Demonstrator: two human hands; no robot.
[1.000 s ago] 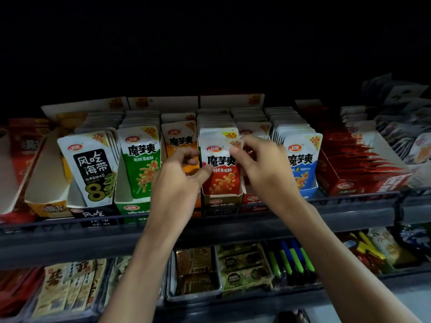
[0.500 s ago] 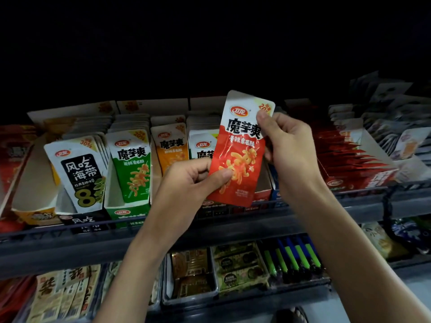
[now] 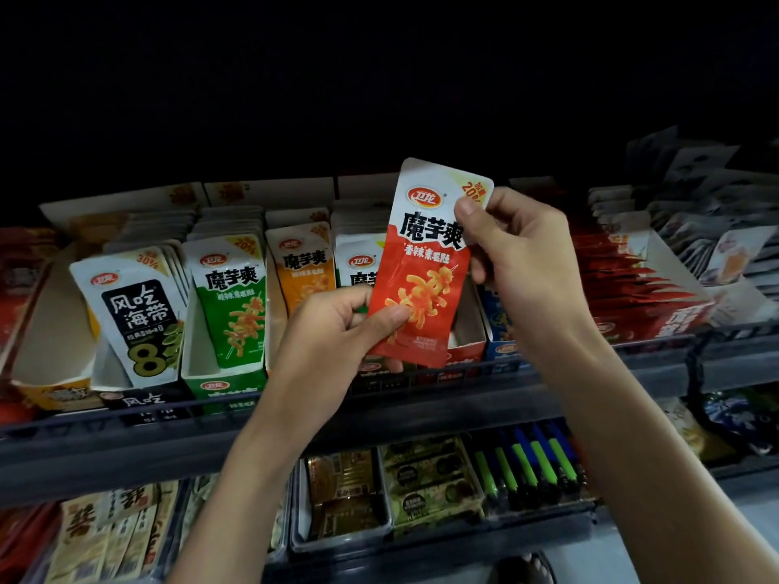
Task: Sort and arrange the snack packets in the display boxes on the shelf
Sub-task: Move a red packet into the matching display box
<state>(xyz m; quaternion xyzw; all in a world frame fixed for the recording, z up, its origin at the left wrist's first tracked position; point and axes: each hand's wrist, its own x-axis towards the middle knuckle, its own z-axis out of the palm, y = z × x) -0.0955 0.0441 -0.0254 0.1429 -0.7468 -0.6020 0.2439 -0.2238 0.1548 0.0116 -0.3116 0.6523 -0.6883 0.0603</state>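
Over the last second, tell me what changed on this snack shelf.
Both hands lifted the red-and-white foil snack packet up out of the front row on the dark grey shelf. The left hand now pinches its lower left edge, the right hand its top right corner. The green-and-white packet and black-labelled white packet stayed standing where they were.

Glossy plastic packet (image 3: 425, 267), cardboard boxes (image 3: 198, 356)
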